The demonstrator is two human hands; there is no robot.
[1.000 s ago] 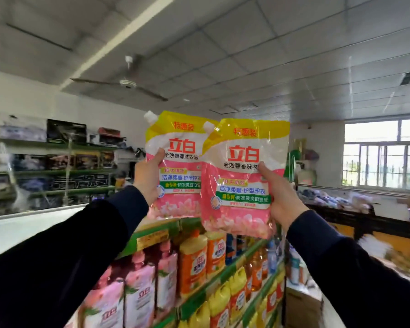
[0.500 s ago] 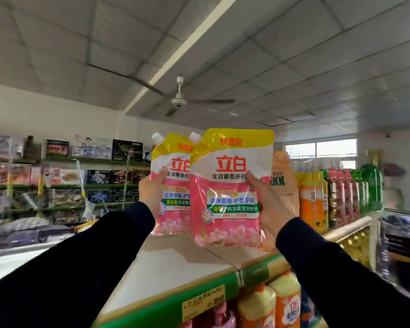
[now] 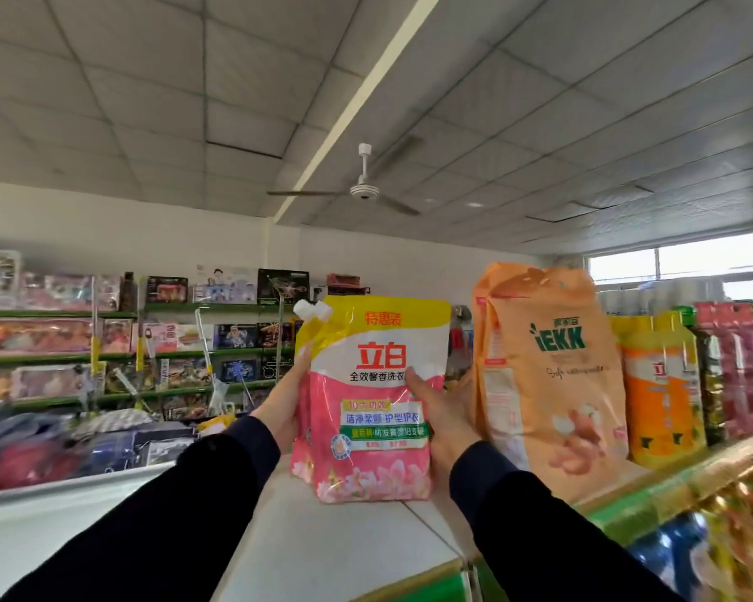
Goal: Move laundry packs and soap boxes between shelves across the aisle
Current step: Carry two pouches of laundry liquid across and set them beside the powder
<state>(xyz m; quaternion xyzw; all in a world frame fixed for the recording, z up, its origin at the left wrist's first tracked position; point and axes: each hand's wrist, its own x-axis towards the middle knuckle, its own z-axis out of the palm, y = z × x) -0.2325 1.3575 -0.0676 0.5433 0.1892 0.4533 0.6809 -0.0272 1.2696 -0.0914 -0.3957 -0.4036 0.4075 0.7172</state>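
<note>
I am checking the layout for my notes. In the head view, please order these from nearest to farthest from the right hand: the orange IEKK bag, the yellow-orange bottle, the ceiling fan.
1. Orange IEKK bag: immediately right of the right hand.
2. Yellow-orange bottle: further right, beyond the bag.
3. Ceiling fan: overhead, far back.

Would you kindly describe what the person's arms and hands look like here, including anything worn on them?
Both arms are covered by long, plain dark sleeves, nearly black, with snug cuffs ending at the wrists. The left hand and right hand are bare: no gloves show, and no rings, watch or bracelet can be seen. The sleeves show no logos, stripes or other markings.
</note>
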